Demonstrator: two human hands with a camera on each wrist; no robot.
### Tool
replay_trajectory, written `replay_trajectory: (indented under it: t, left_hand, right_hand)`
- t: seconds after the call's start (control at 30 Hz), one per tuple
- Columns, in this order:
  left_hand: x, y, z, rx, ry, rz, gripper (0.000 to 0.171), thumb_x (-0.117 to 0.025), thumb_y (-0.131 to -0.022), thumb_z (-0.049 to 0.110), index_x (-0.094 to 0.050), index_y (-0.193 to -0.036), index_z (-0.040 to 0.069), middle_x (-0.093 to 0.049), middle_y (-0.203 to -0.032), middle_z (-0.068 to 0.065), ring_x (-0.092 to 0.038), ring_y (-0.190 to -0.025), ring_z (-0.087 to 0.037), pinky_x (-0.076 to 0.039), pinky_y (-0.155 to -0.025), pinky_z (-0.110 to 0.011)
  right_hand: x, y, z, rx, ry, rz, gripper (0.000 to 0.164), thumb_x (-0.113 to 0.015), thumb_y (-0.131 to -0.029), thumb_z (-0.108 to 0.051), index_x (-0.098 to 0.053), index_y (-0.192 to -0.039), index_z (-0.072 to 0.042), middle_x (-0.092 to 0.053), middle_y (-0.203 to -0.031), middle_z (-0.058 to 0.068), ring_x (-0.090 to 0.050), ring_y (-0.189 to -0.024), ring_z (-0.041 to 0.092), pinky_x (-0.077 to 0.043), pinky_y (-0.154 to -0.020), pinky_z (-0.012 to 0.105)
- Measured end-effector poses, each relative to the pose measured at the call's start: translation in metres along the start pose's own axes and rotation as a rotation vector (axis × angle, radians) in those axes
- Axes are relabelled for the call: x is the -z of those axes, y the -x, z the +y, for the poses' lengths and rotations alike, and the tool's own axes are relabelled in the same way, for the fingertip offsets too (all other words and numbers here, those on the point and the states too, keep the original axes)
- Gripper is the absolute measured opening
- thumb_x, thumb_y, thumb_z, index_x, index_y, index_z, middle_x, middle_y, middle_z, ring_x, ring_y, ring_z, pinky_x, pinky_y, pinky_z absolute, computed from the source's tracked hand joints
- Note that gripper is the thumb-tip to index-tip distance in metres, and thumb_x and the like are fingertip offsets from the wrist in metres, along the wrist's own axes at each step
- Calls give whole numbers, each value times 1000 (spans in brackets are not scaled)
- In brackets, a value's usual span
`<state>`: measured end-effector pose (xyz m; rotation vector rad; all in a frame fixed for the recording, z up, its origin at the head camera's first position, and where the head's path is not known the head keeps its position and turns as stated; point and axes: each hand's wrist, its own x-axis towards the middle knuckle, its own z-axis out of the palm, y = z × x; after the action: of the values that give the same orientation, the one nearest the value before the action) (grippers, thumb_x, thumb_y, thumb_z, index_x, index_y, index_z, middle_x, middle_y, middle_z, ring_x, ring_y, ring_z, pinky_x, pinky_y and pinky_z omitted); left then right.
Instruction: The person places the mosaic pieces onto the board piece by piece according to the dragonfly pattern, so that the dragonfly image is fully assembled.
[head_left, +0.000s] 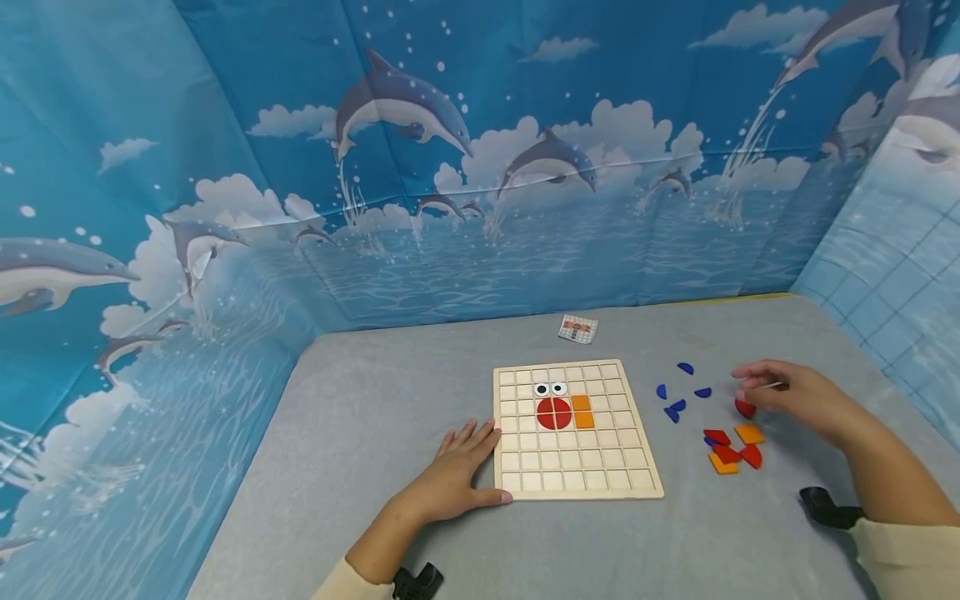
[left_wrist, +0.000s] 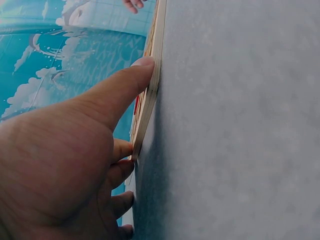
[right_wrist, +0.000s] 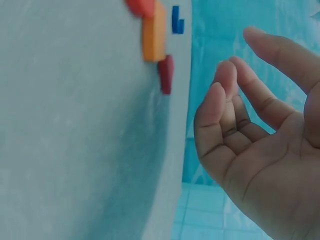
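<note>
A square wooden grid board [head_left: 615,458] lies on the grey table. Set in it are two round eye tiles [head_left: 542,389], red quarter-circle tiles [head_left: 546,407] that form a disc, and two orange square tiles [head_left: 583,419]. My left hand [head_left: 453,475] rests at the board's lower left corner, fingers along the left edge and thumb touching the front edge. Above a loose red tile [head_left: 745,408] hovers my right hand [head_left: 795,396]. In the right wrist view, that hand's fingers [right_wrist: 207,122] are loosely bent, thumb apart, with nothing between them.
Several blue half-round tiles [head_left: 702,392] are scattered right of the board. Nearer the front is a loose group of red tiles [head_left: 751,456] and orange tiles [head_left: 750,433]. A small patterned card [head_left: 578,328] lies behind the board. A dolphin-print curtain [head_left: 450,250] hangs along the table's back.
</note>
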<state>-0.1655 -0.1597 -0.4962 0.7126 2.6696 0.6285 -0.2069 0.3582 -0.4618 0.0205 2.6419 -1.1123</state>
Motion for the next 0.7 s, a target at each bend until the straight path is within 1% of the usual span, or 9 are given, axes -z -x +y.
replay_trajectory:
  t: [0.2,0.33,0.5,0.7]
  left_hand:
    - [0,1,-1,1,8,-8,98,-68,-87,65,-24,-163,20,-18,-171,3,-7,-160,-28,-8,-126,-60]
    - [1,1,-1,-5,11,-9,98,-67,-87,66,-23,-163,21,-17,-171,2,-7,-160,-29,-8,-126,-60]
    - [1,0,-2,-7,11,-10,98,-66,-88,65,-22,-163,22,-16,-171,3,-6,-160,-28,-7,-126,-60]
    - [1,0,-2,1,2,-17,98,-66,-88,66,-21,-163,23,-15,-171,4,-5,-160,-26,-7,-126,-59]
  right_hand:
    - [-1,-4,14,-23,30,-33,63,-69,-96,-36,-51,-137,8,-64,-115,19,-59,-97,23,-55,-70,28]
    - [-1,-6,20,-27,58,-39,62,-69,-95,-37,-53,-134,8,-65,-113,17,-58,-97,23,-54,-70,27]
    - [-1,-8,23,-14,90,-65,62,-72,-93,-39,-54,-132,7,-65,-114,17,-59,-98,24,-54,-71,28]
    - [-2,-7,23,1,109,-86,57,-73,-92,-33,-56,-130,6,-65,-112,14,-59,-96,21,-54,-70,27]
